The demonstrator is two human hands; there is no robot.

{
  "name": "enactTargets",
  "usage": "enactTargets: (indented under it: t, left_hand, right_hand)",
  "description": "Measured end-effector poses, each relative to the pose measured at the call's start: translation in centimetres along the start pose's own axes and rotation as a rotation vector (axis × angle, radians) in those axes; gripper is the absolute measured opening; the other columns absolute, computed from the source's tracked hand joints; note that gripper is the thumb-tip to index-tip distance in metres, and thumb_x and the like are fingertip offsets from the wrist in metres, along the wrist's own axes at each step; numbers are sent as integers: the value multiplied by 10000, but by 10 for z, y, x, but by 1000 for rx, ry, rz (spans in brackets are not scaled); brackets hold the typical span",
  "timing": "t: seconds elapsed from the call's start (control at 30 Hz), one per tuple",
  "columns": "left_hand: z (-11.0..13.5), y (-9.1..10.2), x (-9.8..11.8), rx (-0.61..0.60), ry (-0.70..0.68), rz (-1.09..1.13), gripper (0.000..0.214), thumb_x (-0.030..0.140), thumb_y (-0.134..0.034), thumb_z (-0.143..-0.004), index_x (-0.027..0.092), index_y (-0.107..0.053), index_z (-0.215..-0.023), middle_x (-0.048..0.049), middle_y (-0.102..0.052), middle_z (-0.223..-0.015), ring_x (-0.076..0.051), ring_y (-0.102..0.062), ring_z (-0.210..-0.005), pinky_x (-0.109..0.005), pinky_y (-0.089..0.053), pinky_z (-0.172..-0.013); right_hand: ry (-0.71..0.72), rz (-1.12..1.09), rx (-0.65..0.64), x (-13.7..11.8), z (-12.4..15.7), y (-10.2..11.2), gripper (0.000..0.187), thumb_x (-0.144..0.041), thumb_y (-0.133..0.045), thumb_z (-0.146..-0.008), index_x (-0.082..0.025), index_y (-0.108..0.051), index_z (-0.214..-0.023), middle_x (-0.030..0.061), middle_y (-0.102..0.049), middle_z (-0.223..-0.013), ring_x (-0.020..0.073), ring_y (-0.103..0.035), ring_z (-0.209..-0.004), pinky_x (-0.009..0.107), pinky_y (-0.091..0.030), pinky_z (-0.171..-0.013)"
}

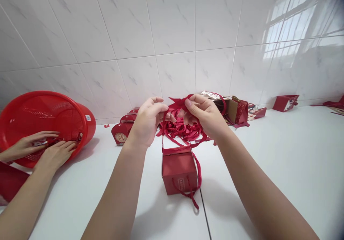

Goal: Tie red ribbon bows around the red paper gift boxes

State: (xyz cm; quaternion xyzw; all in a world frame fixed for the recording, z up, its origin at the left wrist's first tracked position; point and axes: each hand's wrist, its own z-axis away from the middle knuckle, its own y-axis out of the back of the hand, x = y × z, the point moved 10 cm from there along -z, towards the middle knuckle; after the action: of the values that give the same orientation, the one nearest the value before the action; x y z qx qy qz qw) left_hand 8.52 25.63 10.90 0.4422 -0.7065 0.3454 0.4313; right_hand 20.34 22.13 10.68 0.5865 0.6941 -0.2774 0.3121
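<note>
My left hand (149,120) and my right hand (206,115) are raised above the white table (282,168), both pinching a red ribbon (177,107) between fingers and thumbs. Loops of that ribbon hang down toward a small red gift box (179,173) standing on the table below my hands. A red cord handle drapes over the box's front. Behind my hands lies a pile of red ribbons (182,129).
At the left another person's two hands (45,147) reach into a red plastic basket (53,121) tipped on its side. More small red boxes (122,130) sit behind my left hand. Open red boxes (236,111) and another (285,102) lie along the tiled wall.
</note>
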Motion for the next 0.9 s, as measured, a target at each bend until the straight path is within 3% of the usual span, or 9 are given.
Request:
enactTargets:
  t: [0.17, 0.3, 0.5, 0.7, 0.9]
  left_hand:
    - [-4, 5, -10, 55, 98, 73, 192, 100, -550, -618, 180, -480, -778, 49, -504, -513, -140, -560, -464, -256, -448, -493]
    - [-4, 0, -11, 4, 110, 48, 118, 178, -588, -660, 183, -470, -671, 25, -518, -538, -144, -558, -503, -275, -470, -524]
    - [-4, 4, -11, 5, 91, -47, 163, 276, -628, -690, 196, -486, -681, 26, -534, -550, -173, -595, -539, -303, -483, -569]
    - [-5, 19, -6, 133, 40, -160, 161, 292, -615, -704, 193, -490, -728, 40, -537, -600, -133, -574, -531, -270, -475, -563]
    - [-4, 17, -4, 130, 15, -230, 157, 306, -582, -736, 191, -499, -803, 60, -523, -580, -116, -555, -512, -245, -465, -536]
  right_hand:
    - [258, 597, -118, -18, 6, -5, 179, -277, -462, -908, -213, -629, -917, 20, -656, -797, 142, -587, -708, 267, -446, -665]
    - [399, 850, -166, -22, 10, -14, 233, -151, -406, -906, -206, -633, -920, 30, -642, -807, 140, -562, -729, 253, -418, -667]
    - [425, 1039, -155, -22, 11, -22, 281, -90, -370, -894, -180, -635, -868, 62, -626, -800, 149, -526, -692, 257, -375, -622]
    - [447, 1132, -165, -20, 10, -24, 299, -45, -379, -868, -174, -649, -878, 65, -628, -803, 151, -531, -709, 250, -361, -612]
    - [494, 1230, -169, -18, 10, -29, 308, -6, -384, -835, -157, -652, -811, 56, -617, -746, 145, -493, -658, 255, -328, -594]
